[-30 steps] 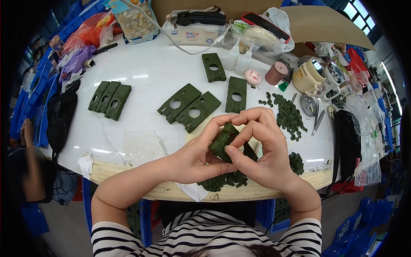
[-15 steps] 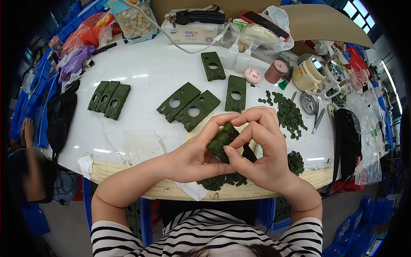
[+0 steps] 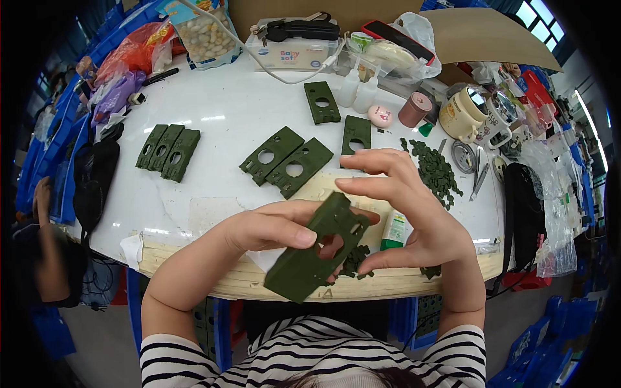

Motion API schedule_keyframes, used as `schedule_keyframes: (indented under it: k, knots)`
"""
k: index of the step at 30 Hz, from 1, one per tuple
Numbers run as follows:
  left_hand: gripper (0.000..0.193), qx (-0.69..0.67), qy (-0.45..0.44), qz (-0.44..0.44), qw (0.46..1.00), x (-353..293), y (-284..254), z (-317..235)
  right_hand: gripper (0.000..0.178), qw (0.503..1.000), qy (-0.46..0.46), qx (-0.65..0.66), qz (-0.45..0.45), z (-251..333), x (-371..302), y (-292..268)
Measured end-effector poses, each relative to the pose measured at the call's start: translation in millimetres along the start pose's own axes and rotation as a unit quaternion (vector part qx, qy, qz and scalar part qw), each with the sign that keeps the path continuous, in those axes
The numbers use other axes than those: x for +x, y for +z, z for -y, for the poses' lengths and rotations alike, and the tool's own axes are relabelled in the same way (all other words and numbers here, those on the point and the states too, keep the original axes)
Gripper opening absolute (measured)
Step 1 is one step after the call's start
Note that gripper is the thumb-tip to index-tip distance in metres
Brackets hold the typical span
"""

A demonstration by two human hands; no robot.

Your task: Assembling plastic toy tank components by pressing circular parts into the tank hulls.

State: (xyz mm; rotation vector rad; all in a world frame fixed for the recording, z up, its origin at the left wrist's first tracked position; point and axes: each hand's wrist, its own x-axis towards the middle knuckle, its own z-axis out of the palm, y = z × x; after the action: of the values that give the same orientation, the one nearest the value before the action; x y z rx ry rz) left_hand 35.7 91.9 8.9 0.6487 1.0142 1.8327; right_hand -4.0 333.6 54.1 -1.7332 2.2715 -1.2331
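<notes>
My left hand (image 3: 275, 229) grips a dark green toy tank hull (image 3: 294, 275), tilted above the table's front edge. Its round hole faces up, with the thumb on top beside the hole and the other fingers underneath. To its right, my right hand (image 3: 420, 216) is held apart from the hull, thumb and fingers spread with nothing visible between them. A white and green bottle (image 3: 393, 230) shows behind the gap of that hand. Small dark green pieces (image 3: 356, 260) lie in a heap below, partly covered by the hull and my right hand.
Matching hulls lie on the white table: a pair (image 3: 301, 169) in the middle, three (image 3: 167, 152) at left and singles (image 3: 321, 103) farther back. Right of these are loose small green pieces (image 3: 435, 171), tweezers (image 3: 479, 178), a tape roll (image 3: 464, 156) and a cream mug (image 3: 464, 113).
My right hand has let go of the hull and moved off to the right, its fingers spreading. My left hand has turned the hull so its long, holed face shows, nearer to me.
</notes>
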Motion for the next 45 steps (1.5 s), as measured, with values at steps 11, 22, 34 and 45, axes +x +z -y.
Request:
schedule_keyframes:
  k: [11, 22, 34, 45]
  knots:
    - [0.068, 0.124, 0.148, -0.248, 0.949, 18, 2, 11, 0.055, 0.984, -0.009, -0.105, -0.146, -12, -5, -9]
    - [0.077, 0.141, 0.256, -0.323, 0.900, 14, 5, 14, 0.021, 0.944, 0.271, -0.180, -0.059, -4, -62, -25]
    - [0.068, 0.135, 0.259, -0.315, 0.903, 17, 0, 17, 0.010, 0.859, 0.484, -0.135, 0.100, -24, -105, -32]
    - [0.075, 0.054, 0.246, -0.276, 0.927, 14, -5, 12, 0.005, 0.939, 0.302, -0.152, -0.054, 10, -61, -24]
